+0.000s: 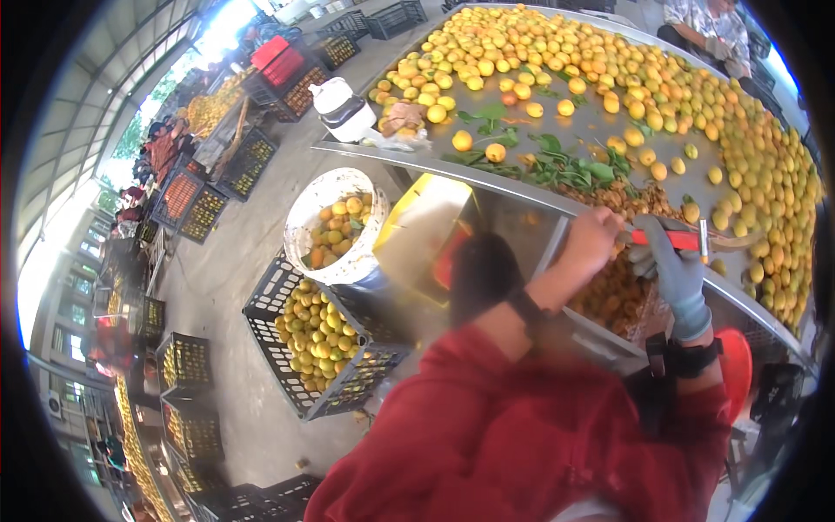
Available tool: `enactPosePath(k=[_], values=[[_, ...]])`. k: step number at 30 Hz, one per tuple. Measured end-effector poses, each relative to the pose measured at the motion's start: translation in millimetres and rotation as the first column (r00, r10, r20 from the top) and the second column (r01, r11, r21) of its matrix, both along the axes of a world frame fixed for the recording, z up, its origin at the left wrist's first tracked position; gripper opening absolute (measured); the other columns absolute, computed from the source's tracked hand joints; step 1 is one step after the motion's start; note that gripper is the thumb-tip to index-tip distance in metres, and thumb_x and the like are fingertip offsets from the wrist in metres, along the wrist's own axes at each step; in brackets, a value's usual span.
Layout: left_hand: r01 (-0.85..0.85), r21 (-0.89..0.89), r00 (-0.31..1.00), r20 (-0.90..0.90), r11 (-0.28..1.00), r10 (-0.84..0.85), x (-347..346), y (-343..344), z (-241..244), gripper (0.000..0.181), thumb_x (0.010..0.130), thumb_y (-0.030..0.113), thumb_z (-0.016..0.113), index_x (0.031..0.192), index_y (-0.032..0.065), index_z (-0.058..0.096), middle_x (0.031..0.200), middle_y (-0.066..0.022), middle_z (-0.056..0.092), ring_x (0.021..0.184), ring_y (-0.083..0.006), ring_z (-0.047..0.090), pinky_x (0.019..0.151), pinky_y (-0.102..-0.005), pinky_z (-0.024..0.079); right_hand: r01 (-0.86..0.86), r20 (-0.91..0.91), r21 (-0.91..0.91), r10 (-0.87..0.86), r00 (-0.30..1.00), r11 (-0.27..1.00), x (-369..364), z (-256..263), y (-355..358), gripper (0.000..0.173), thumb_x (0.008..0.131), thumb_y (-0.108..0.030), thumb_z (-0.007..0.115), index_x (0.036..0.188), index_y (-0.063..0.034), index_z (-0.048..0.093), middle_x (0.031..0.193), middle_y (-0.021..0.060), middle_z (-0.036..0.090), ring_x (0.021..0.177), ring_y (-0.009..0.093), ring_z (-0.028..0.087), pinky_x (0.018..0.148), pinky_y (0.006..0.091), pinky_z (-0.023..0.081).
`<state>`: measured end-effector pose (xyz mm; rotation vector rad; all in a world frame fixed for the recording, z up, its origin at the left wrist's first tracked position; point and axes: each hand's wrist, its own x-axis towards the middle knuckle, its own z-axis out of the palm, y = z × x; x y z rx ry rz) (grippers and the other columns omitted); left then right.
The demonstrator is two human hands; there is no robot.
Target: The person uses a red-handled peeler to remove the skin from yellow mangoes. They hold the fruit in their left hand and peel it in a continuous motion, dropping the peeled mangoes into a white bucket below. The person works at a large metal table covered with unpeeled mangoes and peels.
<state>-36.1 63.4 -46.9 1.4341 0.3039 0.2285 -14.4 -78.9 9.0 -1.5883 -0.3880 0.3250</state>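
Observation:
My left hand (592, 238) is bare, its fingers bent and drawn together at the near edge of a metal sorting table (574, 121). Whether they pinch something small cannot be made out. My right hand (672, 280), in a grey glove, is closed around a red-handled tool (678, 239) with a metal piece at its far end; its exact kind is unclear. Just beyond both hands, a heap of brown scraps (613, 196) lies beside green leaves (577, 166). Many yellow-orange fruits (548, 39) cover the table's back and right side. More brown scraps (610, 297) lie below my hands.
To my left stand a white bucket (297, 225) and a black plastic crate (267, 320), both holding fruit. A yellow container (417, 218) is beside the bucket. A white jug (342, 111) sits at the table corner. Another person (708, 39) works across the table. A red stool (736, 365) is at right.

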Motion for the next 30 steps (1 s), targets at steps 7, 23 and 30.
enactPosePath(k=[7,23,30], values=[[0.045,-0.047,0.992,-0.115,0.998,-0.05,-12,-8,24,0.018,0.082,0.016,0.054,0.074,0.0007,0.058,0.057,-0.0004,0.049,0.052,-0.0071,0.047,0.044,-0.0241,0.037,-0.008,0.001,-0.038,0.008,1.0,0.999,-1,-4,0,0.025,0.086,-0.029,0.053,0.091,-0.005,0.061,0.059,0.0041,0.058,0.045,0.008,0.051,0.041,0.0193,0.04],[0.125,-0.68,0.992,0.093,0.723,-0.084,10,-3,-7,0.027,0.075,-0.003,0.046,0.101,0.0029,0.046,0.076,-0.0098,0.054,0.054,-0.016,0.053,0.039,-0.022,0.037,0.347,-0.199,0.225,-0.306,0.931,0.91,9,-20,-3,0.031,0.085,-0.034,0.052,0.082,-0.0046,0.06,0.054,0.0035,0.056,0.038,0.009,0.045,0.036,0.0193,0.032],[0.34,-0.661,0.939,0.282,0.669,-0.199,7,36,-28,0.021,0.079,0.005,0.05,0.1,-0.0013,0.051,0.092,-0.0149,0.058,0.073,-0.0175,0.056,0.056,-0.0235,0.047,0.274,0.654,-0.03,-0.188,0.733,0.961,24,-46,-40,0.041,0.082,-0.006,0.052,0.122,-0.0022,0.044,0.087,0.0064,0.06,0.062,0.008,0.052,0.055,0.0198,0.041]])
